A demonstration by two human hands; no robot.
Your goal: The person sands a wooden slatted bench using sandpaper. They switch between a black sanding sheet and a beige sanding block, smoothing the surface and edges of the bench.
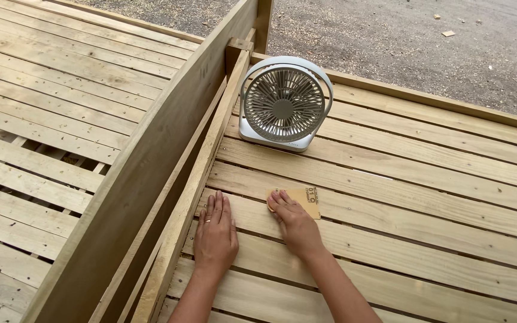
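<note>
Slatted wooden decking supports you: left hand lies flat and open, bracing; right hand presses sandpaper down with fingers extended.

Left hand flat on slatted wooden platform, just right of upright side board. Right hand right of it, apart, fingers on sheet of sandpaper lying on same slat. Small desk fan stands on platform behind both hands (well apart from sandpaper), near side board's far end. Second slatted platform left of side board. Gravel ground behind platforms.
</note>
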